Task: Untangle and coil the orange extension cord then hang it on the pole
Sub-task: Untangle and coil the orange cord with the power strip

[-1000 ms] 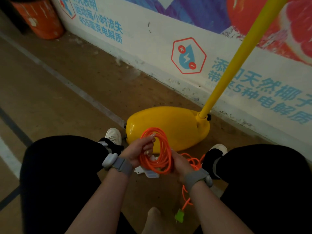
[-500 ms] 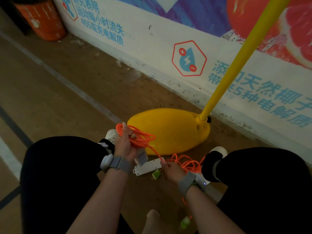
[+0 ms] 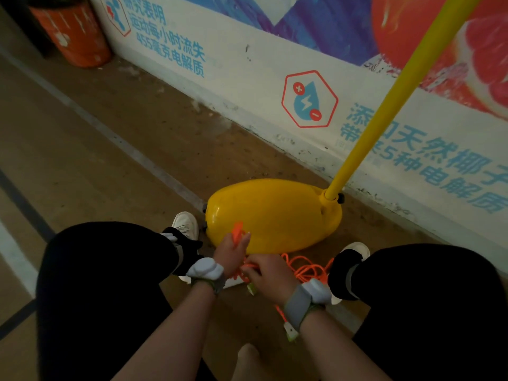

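Dim light is falling on a brown floor (image 3: 82,188) crossed by a pale painted line (image 3: 118,138); a white wall (image 3: 247,86) with blue lettering is running along the far side, an orange bin (image 3: 74,37) standing far left.

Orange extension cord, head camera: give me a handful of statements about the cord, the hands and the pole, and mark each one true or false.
1. The left hand holds part of the orange cord. True.
2. The cord hangs on the yellow pole. False: nothing is on the pole, and loose loops lie on the floor.
3. The right hand rests empty on a knee. False: it grips the cord right beside the left hand.
4. The pole stands in a yellow base. True.
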`<state>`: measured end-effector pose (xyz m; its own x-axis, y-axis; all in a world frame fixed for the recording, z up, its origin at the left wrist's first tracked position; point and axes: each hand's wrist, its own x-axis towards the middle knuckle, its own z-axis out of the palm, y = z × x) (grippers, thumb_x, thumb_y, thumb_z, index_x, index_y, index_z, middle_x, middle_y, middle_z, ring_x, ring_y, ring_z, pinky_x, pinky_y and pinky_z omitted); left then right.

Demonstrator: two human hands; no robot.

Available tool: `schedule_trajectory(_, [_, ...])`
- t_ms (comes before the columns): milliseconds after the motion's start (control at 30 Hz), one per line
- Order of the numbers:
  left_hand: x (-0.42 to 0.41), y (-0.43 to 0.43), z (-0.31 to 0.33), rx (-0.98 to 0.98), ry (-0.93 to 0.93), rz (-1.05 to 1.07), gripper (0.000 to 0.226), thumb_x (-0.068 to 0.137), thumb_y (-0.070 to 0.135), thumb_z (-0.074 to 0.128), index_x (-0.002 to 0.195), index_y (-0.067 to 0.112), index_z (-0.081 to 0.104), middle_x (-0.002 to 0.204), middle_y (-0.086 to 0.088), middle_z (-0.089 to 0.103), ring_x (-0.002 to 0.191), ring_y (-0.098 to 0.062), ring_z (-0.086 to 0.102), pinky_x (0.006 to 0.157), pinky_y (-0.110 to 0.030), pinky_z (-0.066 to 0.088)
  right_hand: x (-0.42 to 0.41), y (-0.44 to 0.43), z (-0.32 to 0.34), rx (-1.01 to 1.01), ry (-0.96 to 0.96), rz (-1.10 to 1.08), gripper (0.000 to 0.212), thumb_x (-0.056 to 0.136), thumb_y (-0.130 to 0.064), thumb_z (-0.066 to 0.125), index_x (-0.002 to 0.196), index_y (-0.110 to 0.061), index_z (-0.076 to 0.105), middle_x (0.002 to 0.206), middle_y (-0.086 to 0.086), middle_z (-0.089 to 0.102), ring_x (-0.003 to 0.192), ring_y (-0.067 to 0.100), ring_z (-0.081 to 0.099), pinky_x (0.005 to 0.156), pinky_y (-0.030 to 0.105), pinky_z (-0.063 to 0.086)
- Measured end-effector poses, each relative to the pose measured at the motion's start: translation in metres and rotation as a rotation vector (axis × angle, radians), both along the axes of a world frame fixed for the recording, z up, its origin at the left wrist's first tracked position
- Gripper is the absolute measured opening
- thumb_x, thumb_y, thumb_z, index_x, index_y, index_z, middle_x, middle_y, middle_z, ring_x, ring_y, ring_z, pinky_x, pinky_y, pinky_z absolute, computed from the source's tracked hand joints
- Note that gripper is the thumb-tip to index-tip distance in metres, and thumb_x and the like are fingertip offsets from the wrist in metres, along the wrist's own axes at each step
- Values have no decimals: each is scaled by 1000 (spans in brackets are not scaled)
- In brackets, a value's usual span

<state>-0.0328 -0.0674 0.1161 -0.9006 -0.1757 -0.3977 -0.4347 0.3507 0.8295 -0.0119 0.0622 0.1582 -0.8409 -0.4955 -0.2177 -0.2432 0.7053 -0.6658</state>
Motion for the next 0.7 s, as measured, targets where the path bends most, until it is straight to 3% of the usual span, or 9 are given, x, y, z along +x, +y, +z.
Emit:
schedule_trajectory(67, [1, 4, 7, 182, -54, -139, 71, 80, 79, 36, 104, 18, 62, 82, -3, 59, 74, -17, 54, 81, -40, 46, -7, 5, 0, -4, 5, -35, 12, 86, -32, 64, 84, -20, 65, 85, 3, 68, 83, 19, 62, 70, 31, 41])
schedule_trajectory(167, [6, 10, 5, 369, -228, -202, 97, 77, 85, 24, 100, 0, 66, 103, -25, 66, 98, -33, 62, 101, -45, 43, -17, 15, 5, -22, -9, -101, 27, 72, -36, 77, 69, -28, 51, 68, -8, 55, 69, 13, 52, 64, 32, 38])
schedule_trajectory(233, [11, 13, 6, 431, -320, -219, 101, 72, 86, 23, 98, -1, 66, 100, -29, 66, 97, -35, 64, 98, -49, 46, -22, 22, 7, -42, -14, -148, 33, 66, -39, 81, 68, -27, 50, 60, -9, 50, 61, 10, 48, 59, 31, 38])
schedule_trajectory(300, [13, 16, 7, 586, -386, -206, 92, 73, 79, 21, 91, 1, 66, 77, -17, 68, 72, -24, 65, 73, -36, 53, -26, 28, 5, -89, -38, -195, 32, 66, -40, 81, 73, -24, 54, 60, -8, 50, 57, 6, 47, 53, 20, 35])
schedule_trajectory(333, [14, 19, 11, 661, -423, -200, 86, 77, 77, 19, 84, 4, 64, 62, -9, 63, 55, -16, 60, 59, -27, 49, -28, 30, 3, -116, -57, -216, 30, 68, -38, 80, 75, -23, 55, 61, -9, 51, 57, 4, 47, 50, 16, 33])
schedule_trajectory(400, [16, 21, 17, 735, -453, -274, 70, 86, 72, 24, 83, 11, 59, 50, 3, 55, 42, -5, 49, 45, -18, 41, -33, 35, -2, -185, -109, -235, 28, 72, -35, 78, 74, -25, 52, 63, -7, 49, 58, 5, 45, 53, 17, 34])
schedule_trajectory(533, [16, 13, 24, 566, -406, -526, 22, 92, 30, 58, 99, 9, 56, 65, 7, 58, 54, -2, 52, 57, -18, 40, -37, 44, -9, -296, -216, -315, 33, 75, -32, 76, 74, -20, 46, 60, -2, 38, 55, 9, 38, 51, 19, 31])
schedule_trajectory(600, [15, 7, 25, 500, -422, -537, 17, 94, 26, 57, 90, 10, 55, 63, 1, 45, 50, -6, 40, 52, -20, 33, -36, 48, -13, -298, -230, -379, 33, 81, -33, 71, 74, -17, 43, 61, -2, 35, 55, 9, 35, 50, 19, 30])
schedule_trajectory(700, [13, 0, 28, 573, -416, -446, 28, 97, 32, 49, 78, 11, 50, 52, 4, 28, 43, -7, 25, 43, -19, 23, -35, 52, -18, -277, -256, -428, 33, 90, -39, 56, 69, -17, 43, 61, -2, 37, 58, 10, 38, 55, 21, 31])
